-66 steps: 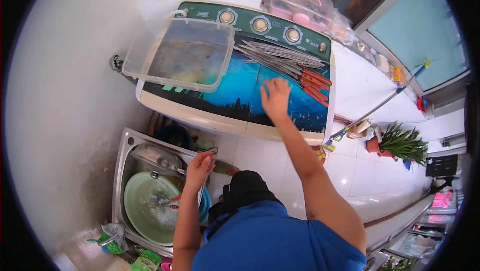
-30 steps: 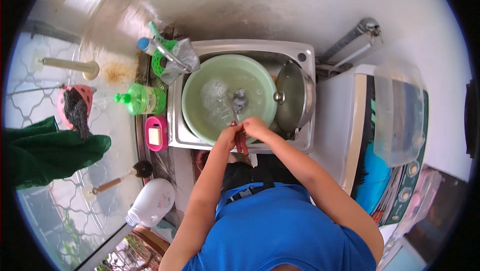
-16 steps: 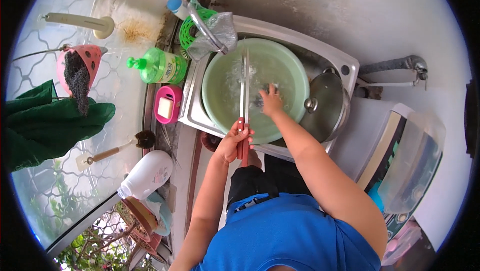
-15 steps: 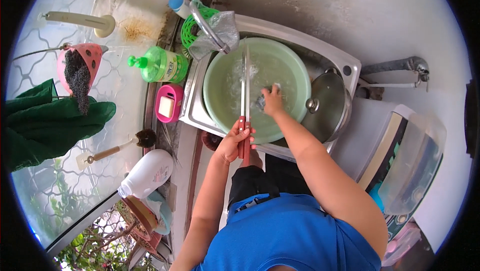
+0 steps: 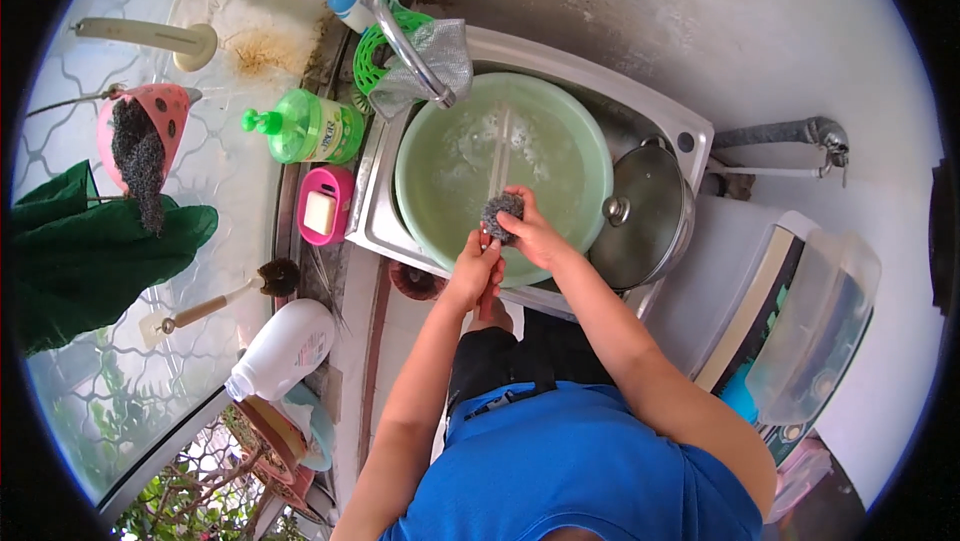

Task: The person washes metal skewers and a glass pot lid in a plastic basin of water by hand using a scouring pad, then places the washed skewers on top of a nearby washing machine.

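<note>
My left hand [image 5: 472, 271] is wrapped round the red-brown riveted handles of two long, narrow knives [image 5: 500, 156]. Their blades point away from me over the green basin [image 5: 404, 176] and look blurred. Over the near part of the blades, my right hand [image 5: 537, 235] presses a grey steel wool scrubber [image 5: 502, 211], its fingers closed round it. The scrubber hides the lower blades. Cloudy, bubbly water fills the basin, which sits in the steel sink [image 5: 375, 216]. Above the basin's far left rim hangs the curved tap [image 5: 412, 51].
A lidded pot [image 5: 650, 216] stands in the sink right of the basin. To the left are a green pump bottle [image 5: 315, 128], a pink soap dish [image 5: 324, 203] and a white bottle [image 5: 285, 346]. A clear-lidded box [image 5: 820, 311] stands at the right.
My right hand has come out of the water with the scrubber and moved left and nearer, onto the knives. The left hand still grips the handles.
</note>
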A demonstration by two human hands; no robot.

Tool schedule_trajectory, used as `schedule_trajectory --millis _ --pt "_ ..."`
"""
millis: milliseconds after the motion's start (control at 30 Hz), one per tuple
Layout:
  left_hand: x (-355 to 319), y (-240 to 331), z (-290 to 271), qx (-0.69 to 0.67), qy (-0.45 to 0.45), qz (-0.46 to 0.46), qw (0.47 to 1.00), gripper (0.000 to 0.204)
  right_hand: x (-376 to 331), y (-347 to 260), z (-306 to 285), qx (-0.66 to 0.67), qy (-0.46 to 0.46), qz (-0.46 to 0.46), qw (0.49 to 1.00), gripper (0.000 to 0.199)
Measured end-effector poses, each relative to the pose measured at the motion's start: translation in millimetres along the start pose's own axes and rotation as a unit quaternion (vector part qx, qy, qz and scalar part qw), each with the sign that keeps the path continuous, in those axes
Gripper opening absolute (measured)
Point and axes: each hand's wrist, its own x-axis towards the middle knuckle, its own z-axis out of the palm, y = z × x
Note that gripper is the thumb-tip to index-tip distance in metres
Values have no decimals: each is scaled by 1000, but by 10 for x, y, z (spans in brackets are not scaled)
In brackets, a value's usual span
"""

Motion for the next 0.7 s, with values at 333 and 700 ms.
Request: schedule_trajectory --millis 333,700 --pt "-512 -23 -264 110 -24 0 994 15 842 -368 -20 -23 183 -125 975 87" --pt "-936 -340 -796 21 52 19 998 12 1102 8 -960 -596 402 -228 656 77"
